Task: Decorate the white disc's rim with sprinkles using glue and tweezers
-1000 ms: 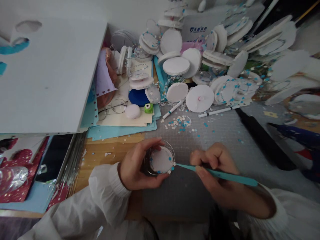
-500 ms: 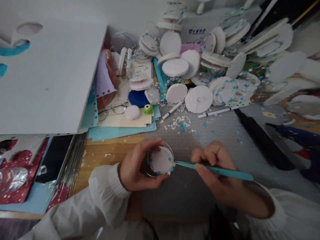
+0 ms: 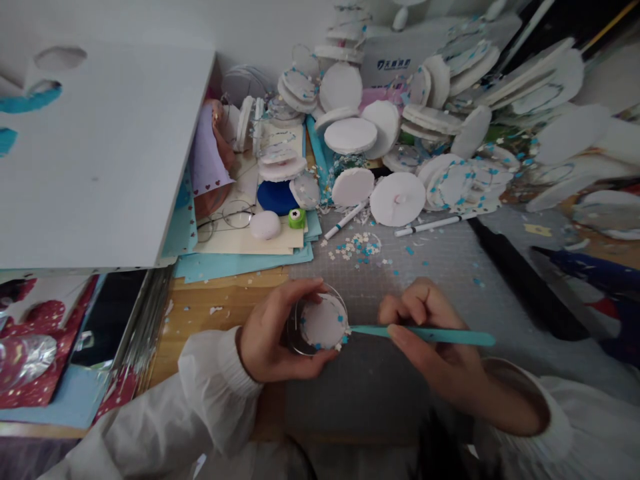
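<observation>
My left hand point(image 3: 273, 333) is curled around a small clear round dish point(image 3: 321, 325) that holds a white disc edged with tiny blue and white pieces. My right hand point(image 3: 430, 340) grips a long teal stick tool point(image 3: 440, 335) like a pen. The tool's tip touches the right rim of the disc. Both hands hover over a grey gridded cutting mat point(image 3: 425, 267). Both wrists are covered by white sleeves.
A heap of white foam discs point(image 3: 395, 127) fills the back. Loose blue and white confetti point(image 3: 357, 245), two white pens point(image 3: 430, 224), eyeglasses point(image 3: 225, 219), a green punch point(image 3: 297, 217) and paper sheets lie beyond the hands. A white board point(image 3: 100, 153) overhangs the left side.
The teal tool has levelled out from a downward slant to nearly horizontal, its tip staying at the disc's rim. My right hand rose slightly. The left hand kept the dish still.
</observation>
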A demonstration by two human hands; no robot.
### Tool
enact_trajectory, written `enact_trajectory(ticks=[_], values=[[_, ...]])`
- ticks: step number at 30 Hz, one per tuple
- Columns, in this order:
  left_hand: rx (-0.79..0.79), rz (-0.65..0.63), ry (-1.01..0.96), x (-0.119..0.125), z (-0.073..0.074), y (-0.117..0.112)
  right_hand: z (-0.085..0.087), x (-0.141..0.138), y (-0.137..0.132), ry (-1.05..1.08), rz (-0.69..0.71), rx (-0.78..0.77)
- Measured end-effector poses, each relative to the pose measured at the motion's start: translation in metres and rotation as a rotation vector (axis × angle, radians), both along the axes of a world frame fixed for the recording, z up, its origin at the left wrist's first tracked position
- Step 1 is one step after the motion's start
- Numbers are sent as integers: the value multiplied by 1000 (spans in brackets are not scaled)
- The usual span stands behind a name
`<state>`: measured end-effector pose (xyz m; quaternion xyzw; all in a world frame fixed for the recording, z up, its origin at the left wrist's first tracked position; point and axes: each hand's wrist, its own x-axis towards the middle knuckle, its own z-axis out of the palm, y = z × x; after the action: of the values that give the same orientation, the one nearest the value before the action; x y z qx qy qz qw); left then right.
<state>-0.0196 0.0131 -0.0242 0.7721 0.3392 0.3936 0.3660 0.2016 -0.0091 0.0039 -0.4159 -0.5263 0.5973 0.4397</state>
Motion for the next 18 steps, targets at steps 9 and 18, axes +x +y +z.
enact_trajectory(ticks=[9, 18], values=[[-41, 13, -11, 1, -5, -5, 0, 0, -1, 28, 46, -1], [-29, 18, -2, 0, -2, -3, 2, -1, 3, 0, -43, 5]])
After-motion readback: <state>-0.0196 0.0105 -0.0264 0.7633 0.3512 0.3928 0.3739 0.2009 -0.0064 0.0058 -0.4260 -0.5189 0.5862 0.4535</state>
